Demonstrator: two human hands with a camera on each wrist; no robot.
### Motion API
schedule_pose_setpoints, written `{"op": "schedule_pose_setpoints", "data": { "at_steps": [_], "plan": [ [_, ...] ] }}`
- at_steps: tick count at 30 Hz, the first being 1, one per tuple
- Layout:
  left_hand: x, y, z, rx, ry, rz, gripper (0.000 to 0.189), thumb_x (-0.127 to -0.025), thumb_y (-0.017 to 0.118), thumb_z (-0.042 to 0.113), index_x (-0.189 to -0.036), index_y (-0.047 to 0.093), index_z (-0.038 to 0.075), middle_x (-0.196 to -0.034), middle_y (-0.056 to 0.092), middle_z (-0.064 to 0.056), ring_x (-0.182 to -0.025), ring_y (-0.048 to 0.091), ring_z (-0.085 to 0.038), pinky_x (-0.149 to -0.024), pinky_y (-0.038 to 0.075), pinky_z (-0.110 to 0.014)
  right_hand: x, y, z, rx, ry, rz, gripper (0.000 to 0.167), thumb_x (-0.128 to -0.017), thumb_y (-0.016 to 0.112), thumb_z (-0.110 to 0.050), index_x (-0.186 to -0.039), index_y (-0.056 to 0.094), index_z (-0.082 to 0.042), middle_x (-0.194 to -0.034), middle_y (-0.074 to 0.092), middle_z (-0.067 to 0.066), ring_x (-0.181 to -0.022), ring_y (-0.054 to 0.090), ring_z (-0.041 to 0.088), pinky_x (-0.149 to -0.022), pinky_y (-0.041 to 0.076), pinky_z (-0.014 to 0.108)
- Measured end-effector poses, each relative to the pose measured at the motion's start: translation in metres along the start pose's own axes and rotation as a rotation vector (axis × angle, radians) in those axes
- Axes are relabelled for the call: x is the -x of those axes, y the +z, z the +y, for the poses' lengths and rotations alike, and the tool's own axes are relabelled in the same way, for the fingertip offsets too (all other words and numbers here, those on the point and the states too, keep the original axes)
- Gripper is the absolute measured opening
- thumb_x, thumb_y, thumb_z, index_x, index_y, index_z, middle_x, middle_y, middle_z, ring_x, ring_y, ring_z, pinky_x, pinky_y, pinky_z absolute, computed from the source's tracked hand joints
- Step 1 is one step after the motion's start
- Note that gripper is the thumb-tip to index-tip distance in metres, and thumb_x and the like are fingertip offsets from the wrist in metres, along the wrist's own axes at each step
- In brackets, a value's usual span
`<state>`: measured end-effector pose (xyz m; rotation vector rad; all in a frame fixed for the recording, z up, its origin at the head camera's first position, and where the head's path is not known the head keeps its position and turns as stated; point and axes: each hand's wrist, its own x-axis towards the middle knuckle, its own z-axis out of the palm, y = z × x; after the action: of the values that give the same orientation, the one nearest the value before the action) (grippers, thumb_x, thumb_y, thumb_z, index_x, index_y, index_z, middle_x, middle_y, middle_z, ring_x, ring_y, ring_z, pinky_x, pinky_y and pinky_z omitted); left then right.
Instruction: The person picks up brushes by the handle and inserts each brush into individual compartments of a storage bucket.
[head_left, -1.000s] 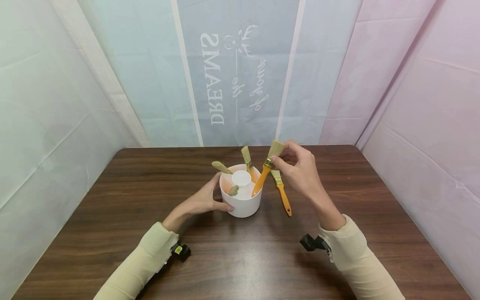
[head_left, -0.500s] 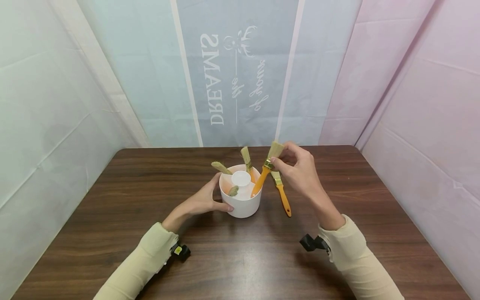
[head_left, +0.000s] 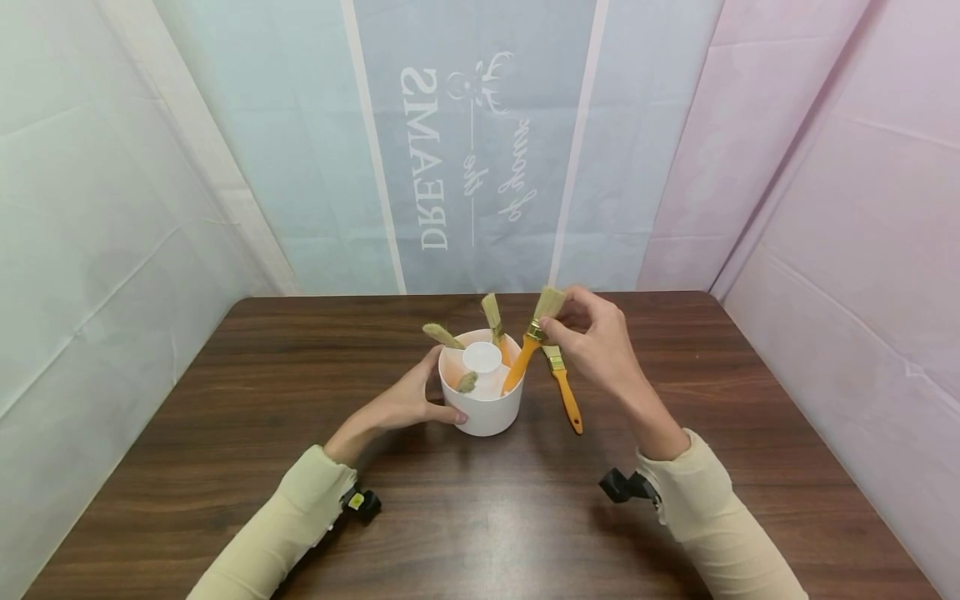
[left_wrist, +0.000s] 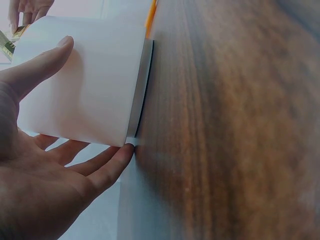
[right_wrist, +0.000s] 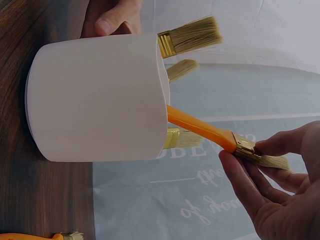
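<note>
A round white divided container (head_left: 491, 417) with a central post stands on the table. My left hand (head_left: 408, 398) holds its left side, thumb on the near wall and fingers around the far side. My right hand (head_left: 600, 337) pinches a paintbrush (right_wrist: 200, 129) by its brass ferrule, bristles up. The orange handle slants down inside the container's right rim; its lower end is hidden by the wall in the right wrist view. Three other paintbrushes stand bristles up in the container: one at the back (head_left: 491, 312), one at left (head_left: 442, 335), one in front (head_left: 467, 382).
Another paintbrush (head_left: 567, 400) with an orange handle lies on the dark wooden table (head_left: 495, 517), right of the container and near my right wrist. Printed cloth (head_left: 480, 167) hangs behind the table's back edge, and pale cloth walls rise on both sides.
My right hand and its paintbrush have dropped slightly, the handle sinking a little toward the container. My left hand and the container stay practically still.
</note>
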<state>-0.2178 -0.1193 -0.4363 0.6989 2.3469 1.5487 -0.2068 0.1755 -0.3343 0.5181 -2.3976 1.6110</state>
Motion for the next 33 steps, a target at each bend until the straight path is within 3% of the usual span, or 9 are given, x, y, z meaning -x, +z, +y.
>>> {"op": "schedule_pose_setpoints", "data": {
  "at_steps": [8,33],
  "plan": [
    [0.0012,0.0,0.0018,-0.003,-0.005,0.0,0.111,-0.074,0.093,0.016,-0.161,0.022,0.017,-0.159,0.041,-0.006,-0.149,0.04,-0.029,-0.123,0.03,-0.06,0.0005,0.0003,-0.0011,0.008,0.018,-0.014,0.011,-0.095,0.069,-0.008,-0.104,0.066,-0.002,-0.1,0.074,0.019,-0.09,0.075,0.035,-0.072,0.064,0.03],
    [-0.0003,-0.0009,0.0011,-0.002,0.012,-0.005,0.111,-0.075,0.092,0.015,-0.161,0.022,0.016,-0.159,0.042,-0.008,-0.147,0.043,-0.031,-0.121,0.034,-0.059,0.0001,0.0022,-0.0014,0.005,0.024,-0.049,0.015,-0.095,0.069,-0.006,-0.11,0.067,-0.002,-0.102,0.075,0.019,-0.089,0.076,0.03,-0.071,0.065,0.032]
  ]
}}
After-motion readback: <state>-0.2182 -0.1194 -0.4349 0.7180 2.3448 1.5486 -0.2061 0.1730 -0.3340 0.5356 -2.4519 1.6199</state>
